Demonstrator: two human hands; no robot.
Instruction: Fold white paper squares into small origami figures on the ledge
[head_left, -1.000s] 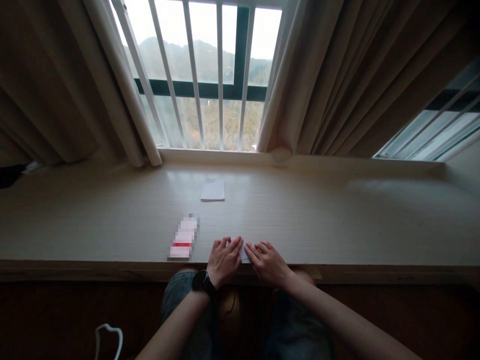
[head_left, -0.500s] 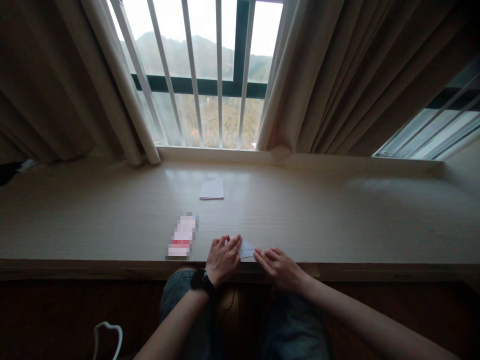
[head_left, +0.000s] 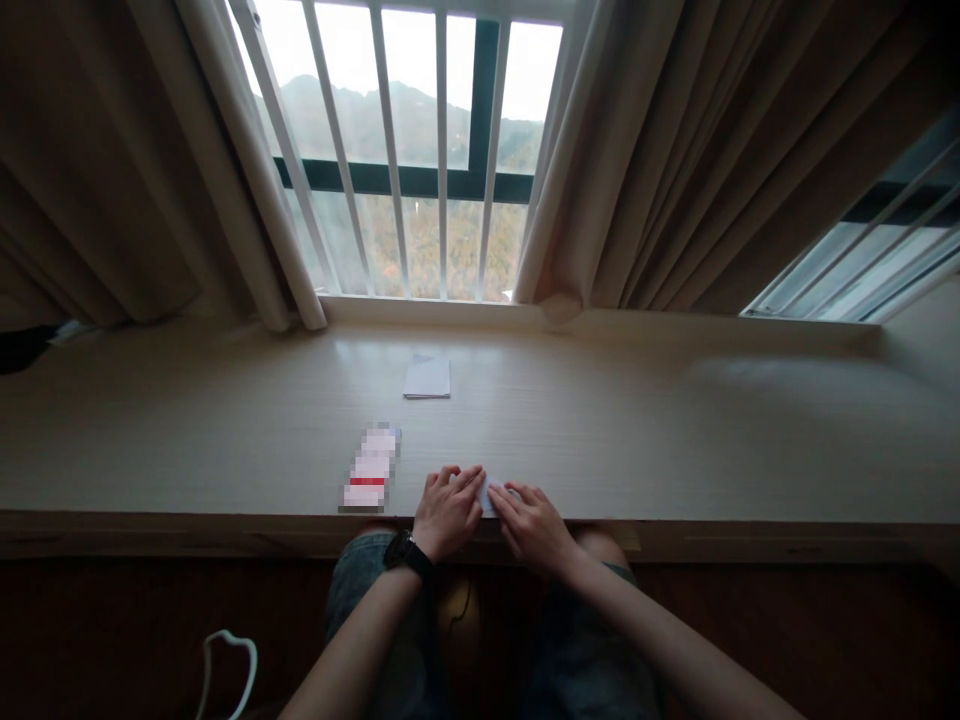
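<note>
A small piece of folded white paper (head_left: 487, 493) lies at the front edge of the table, mostly covered by my hands. My left hand (head_left: 447, 512), with a black watch (head_left: 406, 553) on its wrist, rests on the paper's left side, fingers stretched forward and pressing it down. From the right, my right hand (head_left: 534, 525) lays its extended fingertips on the paper, close beside the left fingers. Neither hand is wrapped round anything; the thumbs are partly hidden.
Farther back on the pale table (head_left: 637, 430) is a small stack of folded white paper (head_left: 427, 379). A blurred-out pink and white oblong thing (head_left: 371, 468) lies left of my hands. Behind the table are a barred window (head_left: 420, 150) and curtains (head_left: 637, 150). A white curved object (head_left: 229, 640) is below left.
My right hand has slid left across the paper, and its fingertips now meet the left ones. Less of the paper shows. My left hand stays in place, and the camera view has shifted slightly.
</note>
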